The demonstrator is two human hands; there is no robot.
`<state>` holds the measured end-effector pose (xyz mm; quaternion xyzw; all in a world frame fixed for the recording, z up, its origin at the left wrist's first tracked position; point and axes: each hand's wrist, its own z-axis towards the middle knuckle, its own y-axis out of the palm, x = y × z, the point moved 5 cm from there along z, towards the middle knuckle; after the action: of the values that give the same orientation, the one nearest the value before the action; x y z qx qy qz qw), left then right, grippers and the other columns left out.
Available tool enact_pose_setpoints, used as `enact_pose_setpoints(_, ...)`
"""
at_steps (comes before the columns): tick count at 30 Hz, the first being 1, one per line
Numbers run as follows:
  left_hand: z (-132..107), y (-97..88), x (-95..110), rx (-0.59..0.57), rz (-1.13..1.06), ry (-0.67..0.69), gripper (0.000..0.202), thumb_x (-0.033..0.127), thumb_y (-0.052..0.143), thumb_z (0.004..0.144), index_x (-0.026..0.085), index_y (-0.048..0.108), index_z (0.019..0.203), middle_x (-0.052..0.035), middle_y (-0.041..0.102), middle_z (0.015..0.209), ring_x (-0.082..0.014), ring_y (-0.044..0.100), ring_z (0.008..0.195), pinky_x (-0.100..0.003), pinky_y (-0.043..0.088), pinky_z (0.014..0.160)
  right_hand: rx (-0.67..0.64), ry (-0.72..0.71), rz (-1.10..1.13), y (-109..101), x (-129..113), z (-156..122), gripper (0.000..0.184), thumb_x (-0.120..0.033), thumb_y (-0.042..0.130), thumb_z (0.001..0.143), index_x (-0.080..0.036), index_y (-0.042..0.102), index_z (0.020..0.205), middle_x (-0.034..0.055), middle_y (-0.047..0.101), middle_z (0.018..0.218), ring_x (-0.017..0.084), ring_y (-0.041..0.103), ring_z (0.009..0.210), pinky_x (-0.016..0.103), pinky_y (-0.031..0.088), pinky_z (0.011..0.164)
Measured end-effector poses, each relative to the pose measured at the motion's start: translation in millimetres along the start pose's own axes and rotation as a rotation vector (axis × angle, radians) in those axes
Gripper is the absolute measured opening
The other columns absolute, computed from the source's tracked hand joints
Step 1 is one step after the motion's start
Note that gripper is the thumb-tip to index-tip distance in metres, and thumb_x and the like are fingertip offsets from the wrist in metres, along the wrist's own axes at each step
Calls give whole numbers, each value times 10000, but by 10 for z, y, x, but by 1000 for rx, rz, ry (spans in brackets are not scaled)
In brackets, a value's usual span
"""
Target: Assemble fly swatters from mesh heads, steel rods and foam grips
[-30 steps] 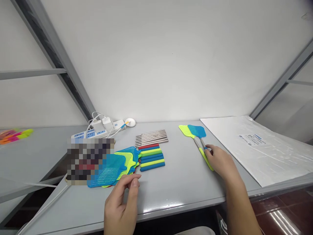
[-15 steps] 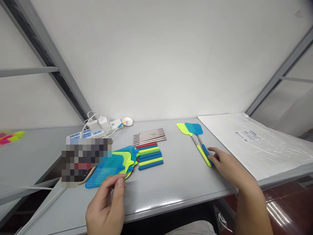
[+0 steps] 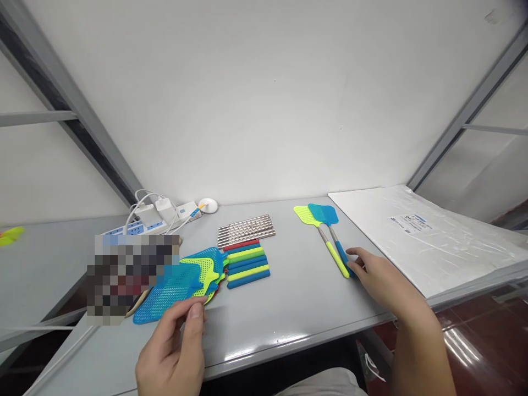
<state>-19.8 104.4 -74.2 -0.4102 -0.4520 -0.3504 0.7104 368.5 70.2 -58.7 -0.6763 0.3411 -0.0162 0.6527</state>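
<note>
Two fly swatters lie side by side at the right: a blue fly swatter (image 3: 335, 242) and a yellow-green fly swatter (image 3: 332, 248), each with a metal rod and coloured handle. My right hand (image 3: 373, 275) rests by the blue handle's lower end, thumb and forefinger apart; whether they touch it I cannot tell. At the lower left, my left hand (image 3: 175, 346) hovers with loosely bent fingers and nothing visible in it. Just beyond it is a pile of blue, yellow-green and red swatter heads (image 3: 173, 291). Several coloured handles (image 3: 247, 267) lie in a row beside them, below several metal rods (image 3: 246, 230).
A white plastic-wrapped package (image 3: 383, 225) covers the table's right side. At the back left stand a power strip (image 3: 154, 225) with white chargers and a round white cable piece (image 3: 208, 205). A blurred-out item (image 3: 132, 280) lies left of the swatter heads.
The camera view has turned slightly, so the table's contents sit further left. Both hands keep nearly the same places on the table, and the swatters have not visibly moved.
</note>
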Motion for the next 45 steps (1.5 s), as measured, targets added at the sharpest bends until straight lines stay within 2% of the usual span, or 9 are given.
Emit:
enact_pose_setpoints(6,-15,41,153,-21,6,53,240,453,607,860,225,682,870,-17,683,878,-211,626,861,-307,466,827,5,16,-24,25,48,-2,408,-365,412,933,-266,553,1302,37,734,1022,262,662,931,350,446,779)
enact_pose_setpoints(12,-8,134,288,-136,129,372,159,322,579,897,237,713,882,-38,687,886,-222,602,861,-324,470,798,111,-77,-124,-62,-131,27,428,-405,385,945,-256,547,1312,52,725,1003,279,665,878,370,452,736)
enact_pose_setpoints(14,-26,210,347,-156,261,507,158,291,592,893,247,743,910,-68,670,942,-253,555,930,-380,447,852,113,-171,-119,-109,-380,58,415,-407,389,949,-279,550,1310,48,718,1036,263,668,888,347,460,708)
enact_pose_setpoints(17,-33,314,392,-109,470,583,184,272,601,891,275,777,944,-114,609,1137,-305,472,1047,-492,382,926,25,-368,-157,-121,-925,156,395,-364,421,948,-277,566,1304,71,701,1131,258,668,960,318,466,708)
enact_pose_setpoints(20,-27,413,422,-108,592,555,201,254,598,898,305,785,951,-124,534,1277,-349,411,1116,-531,375,890,-93,-563,-339,-39,-1548,328,361,-298,436,942,-242,601,1258,101,691,1160,254,668,927,310,455,679)
enact_pose_setpoints(24,-38,516,441,-169,658,487,190,233,607,888,321,773,920,-110,504,1339,-386,382,1149,-545,394,840,-150,-740,-418,155,-2293,685,258,-269,464,925,-238,708,1003,83,716,1002,227,653,809,300,430,650)
enact_pose_setpoints(29,-71,560,367,-181,652,451,140,220,638,856,301,742,903,-84,479,1413,-390,392,1186,-580,391,855,-219,-879,-468,507,-2839,1152,225,-243,534,882,-200,741,956,93,714,1004,217,647,839,285,443,680)
enact_pose_setpoints(38,-89,564,200,-159,614,467,47,257,730,786,301,717,794,-21,482,1434,-376,434,1167,-554,428,824,-384,-943,-613,804,-3074,1409,143,-290,654,847,-202,747,910,67,702,972,208,647,852,309,499,721)
enact_pose_setpoints(45,-119,610,216,-207,668,480,199,184,829,687,285,703,802,-41,503,1419,-381,430,1176,-562,417,835,-426,-911,-718,894,-3021,1435,341,-360,592,945,-180,582,1235,90,603,1237,217,629,1026,426,545,859)
